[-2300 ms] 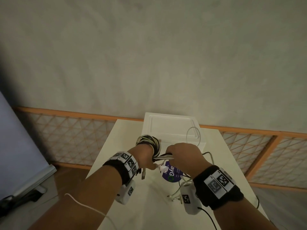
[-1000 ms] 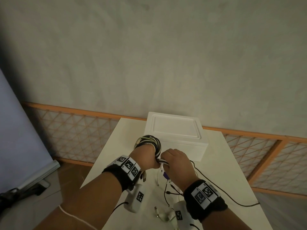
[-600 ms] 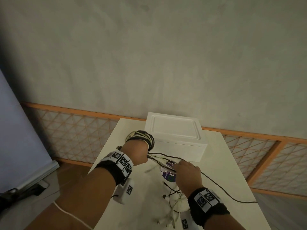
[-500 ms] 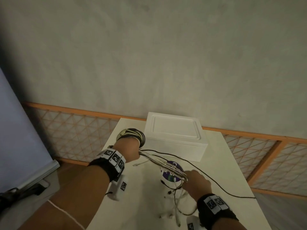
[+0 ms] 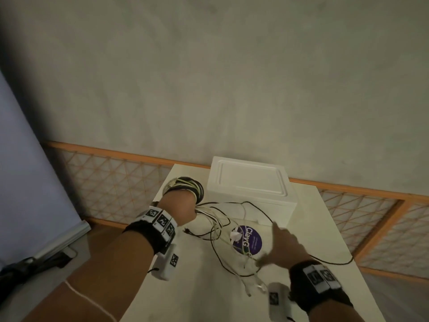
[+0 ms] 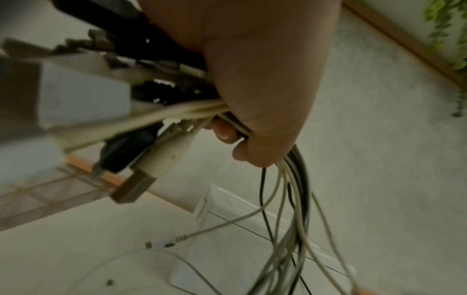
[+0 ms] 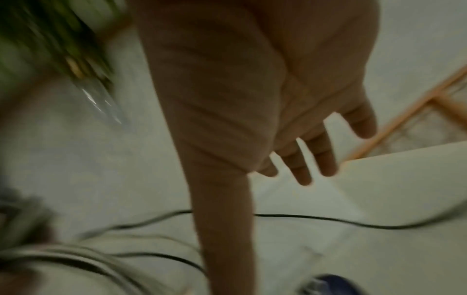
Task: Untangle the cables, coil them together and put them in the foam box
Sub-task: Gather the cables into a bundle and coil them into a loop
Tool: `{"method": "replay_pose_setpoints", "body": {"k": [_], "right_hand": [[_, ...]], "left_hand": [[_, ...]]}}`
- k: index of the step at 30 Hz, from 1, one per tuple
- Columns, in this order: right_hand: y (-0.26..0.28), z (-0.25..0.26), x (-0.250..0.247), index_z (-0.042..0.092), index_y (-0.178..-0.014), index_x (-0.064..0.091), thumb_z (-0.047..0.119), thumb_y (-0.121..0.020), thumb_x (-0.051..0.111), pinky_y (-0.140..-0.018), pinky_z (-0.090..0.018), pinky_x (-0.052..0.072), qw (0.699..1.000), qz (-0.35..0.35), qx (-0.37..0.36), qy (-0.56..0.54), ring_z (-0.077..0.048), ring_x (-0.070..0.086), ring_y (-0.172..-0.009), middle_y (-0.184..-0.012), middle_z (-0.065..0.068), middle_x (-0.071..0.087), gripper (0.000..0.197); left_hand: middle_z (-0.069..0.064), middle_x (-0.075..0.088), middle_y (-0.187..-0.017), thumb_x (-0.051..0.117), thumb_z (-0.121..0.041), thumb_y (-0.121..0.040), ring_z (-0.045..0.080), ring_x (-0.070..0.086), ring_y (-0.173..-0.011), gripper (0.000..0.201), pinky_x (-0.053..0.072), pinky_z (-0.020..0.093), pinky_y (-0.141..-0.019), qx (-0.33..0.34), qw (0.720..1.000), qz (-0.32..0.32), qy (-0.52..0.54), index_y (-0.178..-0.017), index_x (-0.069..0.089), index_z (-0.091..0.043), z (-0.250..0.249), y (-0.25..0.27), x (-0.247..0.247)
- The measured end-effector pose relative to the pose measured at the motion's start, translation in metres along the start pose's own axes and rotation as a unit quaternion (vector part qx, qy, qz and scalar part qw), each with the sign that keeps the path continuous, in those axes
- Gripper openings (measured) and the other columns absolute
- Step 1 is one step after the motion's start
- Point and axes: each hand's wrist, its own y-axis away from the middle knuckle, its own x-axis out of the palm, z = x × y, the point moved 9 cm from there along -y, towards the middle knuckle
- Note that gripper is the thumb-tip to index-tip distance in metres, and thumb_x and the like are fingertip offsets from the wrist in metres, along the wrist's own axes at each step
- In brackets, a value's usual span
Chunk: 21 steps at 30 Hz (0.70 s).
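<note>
My left hand (image 5: 183, 206) grips a coil of black and white cables (image 5: 188, 185) wound round its fingers, left of the white foam box (image 5: 250, 182), whose lid is on. In the left wrist view the fingers (image 6: 227, 133) curl round the bundle and plug ends (image 6: 136, 185) stick out. Loose cable strands (image 5: 222, 228) trail from that hand across the table. My right hand (image 5: 281, 247) hovers over the strands with fingers spread; in the right wrist view its fingers (image 7: 323, 151) are straight and hold nothing. A black cable (image 7: 328, 219) runs below it.
A round purple sticker (image 5: 249, 239) lies on the white table (image 5: 197, 287) under the cables. Cable ends with plugs (image 5: 251, 287) lie near the front. A black cable loops to the right table edge (image 5: 343, 261). An orange lattice rail (image 5: 371, 217) runs behind.
My right hand has let go of the strands it was pulling and spread its fingers. The strands have dropped slack onto the table. My left hand has moved left with the coil.
</note>
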Motion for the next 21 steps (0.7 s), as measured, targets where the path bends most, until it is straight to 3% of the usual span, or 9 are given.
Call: {"method": "replay_pose_setpoints", "body": {"k": [3, 5, 6, 9, 11, 13, 16, 19, 21], "right_hand": [[0.019, 0.093, -0.042, 0.021, -0.151, 0.007, 0.062, -0.053, 0.079, -0.117, -0.045, 0.016, 0.973, -0.121, -0.194, -0.044, -0.020, 0.020, -0.141, -0.153, 0.001, 0.023, 0.128], [0.023, 0.124, -0.041, 0.023, -0.149, 0.018, 0.058, -0.062, 0.075, -0.119, -0.046, 0.003, 0.961, -0.138, -0.237, -0.016, -0.016, 0.018, -0.142, -0.150, 0.004, 0.026, 0.109], [0.020, 0.128, -0.036, 0.022, -0.143, 0.029, 0.052, -0.068, 0.072, -0.119, -0.046, 0.004, 0.961, -0.142, -0.236, -0.002, -0.016, 0.026, -0.138, -0.145, 0.003, 0.036, 0.091], [0.012, 0.117, -0.024, 0.022, -0.107, 0.052, 0.028, -0.080, 0.057, -0.109, -0.040, 0.032, 0.962, -0.167, -0.214, -0.011, -0.018, 0.059, -0.100, -0.100, 0.003, 0.064, 0.028], [0.008, 0.100, -0.014, 0.021, -0.090, 0.052, 0.027, -0.083, 0.055, -0.086, -0.036, 0.049, 0.972, -0.130, -0.185, -0.071, -0.019, 0.061, -0.079, -0.081, 0.002, 0.064, 0.010], [0.005, 0.083, -0.001, 0.021, -0.079, 0.051, 0.036, -0.084, 0.059, -0.067, -0.031, 0.047, 0.977, -0.062, -0.160, -0.127, -0.014, 0.057, -0.068, -0.072, 0.004, 0.059, 0.017], [0.008, 0.070, 0.000, 0.022, -0.077, 0.051, 0.039, -0.085, 0.059, -0.062, -0.027, 0.043, 0.979, -0.039, -0.161, -0.120, -0.015, 0.055, -0.067, -0.070, 0.005, 0.054, 0.020], [0.020, 0.072, -0.039, 0.023, -0.089, 0.055, 0.034, -0.088, 0.057, -0.064, -0.031, 0.042, 0.967, -0.155, -0.195, -0.047, -0.022, 0.060, -0.078, -0.078, 0.004, 0.058, 0.011], [0.040, 0.089, -0.073, 0.020, -0.090, 0.059, 0.027, -0.087, 0.058, -0.057, -0.031, 0.042, 0.935, -0.252, -0.248, 0.021, -0.024, 0.061, -0.071, -0.079, 0.001, 0.062, 0.008]], "left_hand": [[-0.007, 0.035, -0.061, 0.053, -0.020, -0.087, 0.016, 0.043, -0.071, 0.036, 0.035, 0.023, -0.069, 0.053, 0.998, -0.021, -0.009, -0.058, 0.031, -0.021, -0.038, 0.006, -0.008], [-0.007, 0.034, -0.059, 0.053, -0.019, -0.085, 0.017, 0.044, -0.069, 0.035, 0.036, 0.025, -0.067, 0.086, 0.995, -0.049, -0.005, -0.057, 0.033, -0.020, -0.059, 0.010, -0.018], [-0.007, 0.034, -0.059, 0.053, -0.019, -0.085, 0.017, 0.044, -0.069, 0.033, 0.036, 0.025, -0.067, 0.095, 0.994, -0.055, 0.003, -0.058, 0.035, -0.019, -0.065, 0.010, -0.021], [-0.008, 0.034, -0.058, 0.053, -0.022, -0.087, 0.016, 0.042, -0.068, 0.021, 0.034, 0.025, -0.068, 0.106, 0.993, -0.044, 0.019, -0.068, 0.046, -0.017, -0.065, 0.010, -0.019], [-0.007, 0.036, -0.058, 0.053, -0.024, -0.086, 0.016, 0.044, -0.067, 0.019, 0.034, 0.024, -0.065, 0.087, 0.995, -0.026, 0.038, -0.070, 0.050, -0.016, -0.052, 0.008, -0.010], [-0.006, 0.038, -0.057, 0.053, -0.024, -0.086, 0.016, 0.046, -0.066, 0.018, 0.036, 0.024, -0.064, 0.043, 0.998, 0.002, 0.054, -0.072, 0.055, -0.013, -0.034, 0.005, 0.003], [-0.004, 0.042, -0.058, 0.055, -0.026, -0.085, 0.014, 0.046, -0.061, 0.023, 0.037, 0.023, -0.060, 0.003, 0.997, 0.030, 0.075, -0.065, 0.051, -0.014, -0.021, 0.004, 0.023], [-0.003, 0.045, -0.061, 0.061, -0.029, -0.080, 0.013, 0.047, -0.059, 0.027, 0.035, 0.022, -0.053, -0.028, 0.986, 0.076, 0.147, -0.064, 0.043, -0.018, -0.014, 0.004, 0.049], [-0.002, 0.047, -0.066, 0.065, -0.028, -0.078, 0.015, 0.050, -0.063, 0.024, 0.040, 0.023, -0.056, -0.028, 0.966, 0.125, 0.223, -0.072, 0.045, -0.017, -0.018, 0.007, 0.066]]}}
